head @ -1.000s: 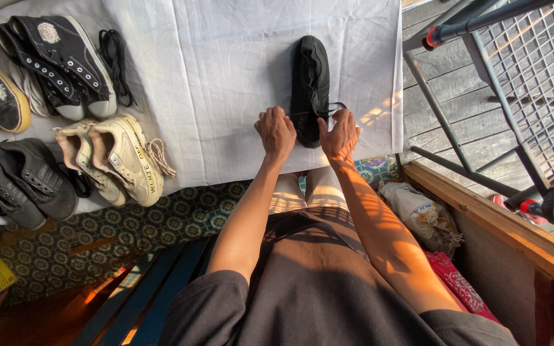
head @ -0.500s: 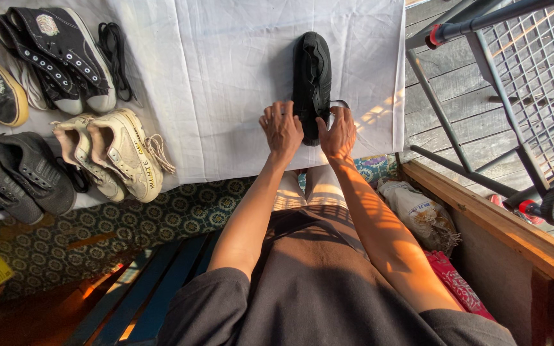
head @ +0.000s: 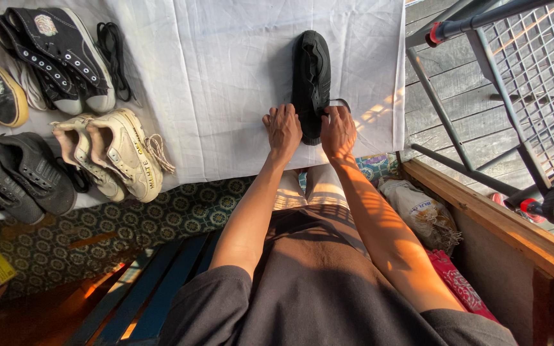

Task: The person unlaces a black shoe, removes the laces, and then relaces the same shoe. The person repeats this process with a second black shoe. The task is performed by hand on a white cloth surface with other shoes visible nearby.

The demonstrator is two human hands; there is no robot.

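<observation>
A black shoe [head: 311, 67] lies lengthwise on a white cloth [head: 226, 83], its near end towards me. My left hand [head: 283, 130] rests against the left side of that near end, fingers curled on the shoe. At the right side, my right hand [head: 338, 132] is pinched on a thin black lace [head: 340, 101] that loops out from the shoe. The two hands sit close together, and their fingertips hide the shoe's near tip.
Left of the cloth's middle lie black high-top shoes [head: 59, 51], loose black laces [head: 113, 57], cream sneakers [head: 117, 154] and dark grey sneakers [head: 20, 173]. A wire cart [head: 533, 77] and wooden ledge [head: 501, 224] stand right. A patterned carpet [head: 129, 230] and a plastic bag [head: 418, 211] lie below.
Both hands stay at the shoe's near end, and only the fingers shift slightly on the lace. The shoe keeps its place on the cloth.
</observation>
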